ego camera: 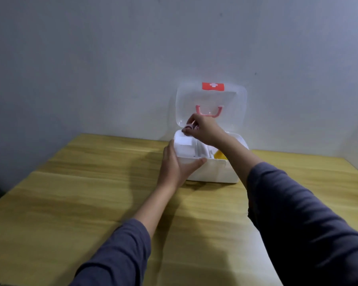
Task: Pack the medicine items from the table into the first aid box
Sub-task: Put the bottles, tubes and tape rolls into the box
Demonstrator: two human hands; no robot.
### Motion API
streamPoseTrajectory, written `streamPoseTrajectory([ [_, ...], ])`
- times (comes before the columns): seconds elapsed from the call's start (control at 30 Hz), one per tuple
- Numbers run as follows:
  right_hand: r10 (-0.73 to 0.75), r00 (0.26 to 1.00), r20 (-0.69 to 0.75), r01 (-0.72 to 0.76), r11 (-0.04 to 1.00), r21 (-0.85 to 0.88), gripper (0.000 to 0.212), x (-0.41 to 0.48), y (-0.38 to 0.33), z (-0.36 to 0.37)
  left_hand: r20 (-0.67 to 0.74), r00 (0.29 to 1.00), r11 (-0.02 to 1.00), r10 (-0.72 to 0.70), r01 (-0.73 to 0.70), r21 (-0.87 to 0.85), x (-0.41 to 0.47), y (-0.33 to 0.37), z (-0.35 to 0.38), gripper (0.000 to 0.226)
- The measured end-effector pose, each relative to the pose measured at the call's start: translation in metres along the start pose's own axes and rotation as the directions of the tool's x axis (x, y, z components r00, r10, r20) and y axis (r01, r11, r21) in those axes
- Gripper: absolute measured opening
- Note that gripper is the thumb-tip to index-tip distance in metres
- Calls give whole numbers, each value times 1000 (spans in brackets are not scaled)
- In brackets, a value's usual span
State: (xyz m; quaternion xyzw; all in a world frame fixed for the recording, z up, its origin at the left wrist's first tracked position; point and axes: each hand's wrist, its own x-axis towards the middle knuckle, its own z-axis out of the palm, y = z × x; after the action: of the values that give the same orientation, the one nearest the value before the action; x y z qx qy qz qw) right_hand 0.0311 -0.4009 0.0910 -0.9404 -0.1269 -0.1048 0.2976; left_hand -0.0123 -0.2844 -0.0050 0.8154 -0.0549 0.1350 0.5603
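A white first aid box (219,172) stands open at the table's far edge, its clear lid (234,104) with a red cross label upright against the wall. My left hand (175,165) grips the box's front left corner, thumb along the rim. Over the box's back left part, my right hand (204,131) is closed on a small pinkish item (190,126), too small to identify. A white packet (183,144) lies in the left compartment and something yellow (220,156) shows on the right.
The wooden table (91,193) stretches toward me, with a grey wall close behind the box. My dark sleeves cross the near part of the table.
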Motion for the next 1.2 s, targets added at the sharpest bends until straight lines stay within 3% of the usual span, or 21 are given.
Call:
streamPoseTrajectory([
  [0.17,72,986,147,-55,992,-112,28,20,6,23,17,1000,1000,22,-22,-5,-1,-2,-2,108],
  [0.63,39,986,162,-11,986,-169,48,10,11,8,13,1000,999,14,-14,36,-5,5,-5,106],
  [0.9,8,988,153,27,974,-224,24,1,11,-4,26,1000,999,8,-9,46,-5,5,-5,107],
  [1.2,-46,989,137,71,979,-189,27,0,11,7,10,1000,999,21,-21,27,-5,4,-4,105],
])
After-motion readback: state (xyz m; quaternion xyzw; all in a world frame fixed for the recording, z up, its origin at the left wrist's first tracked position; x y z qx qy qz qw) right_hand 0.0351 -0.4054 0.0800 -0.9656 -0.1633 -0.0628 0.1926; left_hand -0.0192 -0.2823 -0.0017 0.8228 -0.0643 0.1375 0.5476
